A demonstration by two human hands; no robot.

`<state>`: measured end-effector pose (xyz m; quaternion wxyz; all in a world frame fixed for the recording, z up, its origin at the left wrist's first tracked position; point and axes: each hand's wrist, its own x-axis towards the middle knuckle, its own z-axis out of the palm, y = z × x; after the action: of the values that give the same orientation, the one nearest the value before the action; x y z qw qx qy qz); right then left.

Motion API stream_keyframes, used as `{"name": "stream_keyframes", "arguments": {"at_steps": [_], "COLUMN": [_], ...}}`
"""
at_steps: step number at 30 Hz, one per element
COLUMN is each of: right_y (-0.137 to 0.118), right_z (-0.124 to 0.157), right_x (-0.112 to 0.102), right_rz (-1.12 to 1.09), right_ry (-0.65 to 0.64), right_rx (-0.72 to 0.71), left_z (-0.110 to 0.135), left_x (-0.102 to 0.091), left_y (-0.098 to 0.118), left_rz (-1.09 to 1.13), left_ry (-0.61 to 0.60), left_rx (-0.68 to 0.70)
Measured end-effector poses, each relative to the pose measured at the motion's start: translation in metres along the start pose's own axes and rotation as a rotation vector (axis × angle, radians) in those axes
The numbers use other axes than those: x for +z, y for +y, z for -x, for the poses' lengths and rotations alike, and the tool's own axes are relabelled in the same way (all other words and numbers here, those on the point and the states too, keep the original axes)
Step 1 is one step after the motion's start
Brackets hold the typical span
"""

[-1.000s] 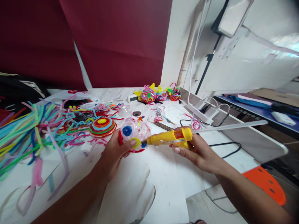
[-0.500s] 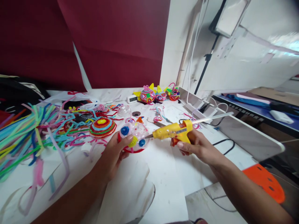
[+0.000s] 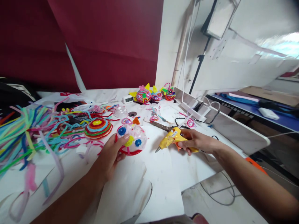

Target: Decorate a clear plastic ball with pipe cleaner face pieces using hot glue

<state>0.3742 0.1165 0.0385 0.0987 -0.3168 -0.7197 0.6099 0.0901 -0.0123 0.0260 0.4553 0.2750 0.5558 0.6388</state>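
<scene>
My left hand [image 3: 115, 149] is closed round the left side of a clear plastic half-ball [image 3: 137, 132]. Blue and yellow pipe-cleaner spirals sit on its surface, and a red band runs along its lower edge. My right hand [image 3: 191, 141] grips a yellow hot glue gun [image 3: 171, 138] by its handle. The gun's metal nozzle points down and left, just above the white paper and apart from the half-ball. Behind the gun lies a pair of scissors [image 3: 161, 126], its handles partly hidden.
Pipe cleaners [image 3: 21, 133] spread over the table's left side, near a striped pipe-cleaner disc [image 3: 97, 128]. Finished colourful balls [image 3: 143, 95] stand at the back beside a small white timer [image 3: 127, 99]. A power strip [image 3: 196, 107] with cables sits at the right.
The glue gun has moved away from the half-ball, down and to the right, and its nozzle now tilts downward. My left hand still holds the half-ball; the whole view has shifted slightly.
</scene>
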Motion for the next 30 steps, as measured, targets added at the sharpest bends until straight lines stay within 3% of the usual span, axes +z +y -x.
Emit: {"name": "stream_keyframes", "arguments": {"at_steps": [5,7,9,11,15,20,24,30], "right_y": [0.003,0.000,-0.007,-0.016,-0.037,-0.055,-0.064,-0.068], "right_z": [-0.002,-0.001,0.001,0.001,-0.012,-0.048,-0.065,-0.073], "right_x": [-0.004,-0.001,0.007,0.020,0.059,0.100,0.112,0.118], "right_rz": [0.169,0.411,0.685,0.807,0.456,0.184,0.094,0.028], "right_ry": [0.034,0.150,0.345,0.497,0.477,0.362,0.337,0.371], "right_rx": [0.038,0.003,-0.083,-0.199,-0.339,-0.211,-0.122,-0.122], "left_z": [-0.001,-0.001,0.000,0.000,0.002,0.007,0.009,0.010], "left_x": [-0.002,-0.002,-0.002,-0.001,0.000,0.002,0.002,0.002], "left_y": [-0.002,-0.003,-0.003,-0.003,-0.001,0.002,0.004,0.004], "left_rz": [0.026,0.039,0.055,0.068,0.083,0.090,0.079,0.078], "left_ry": [0.011,0.010,0.007,0.003,-0.019,-0.028,-0.035,-0.050], "left_rx": [-0.012,-0.005,0.001,0.000,0.034,0.084,0.124,0.158]}}
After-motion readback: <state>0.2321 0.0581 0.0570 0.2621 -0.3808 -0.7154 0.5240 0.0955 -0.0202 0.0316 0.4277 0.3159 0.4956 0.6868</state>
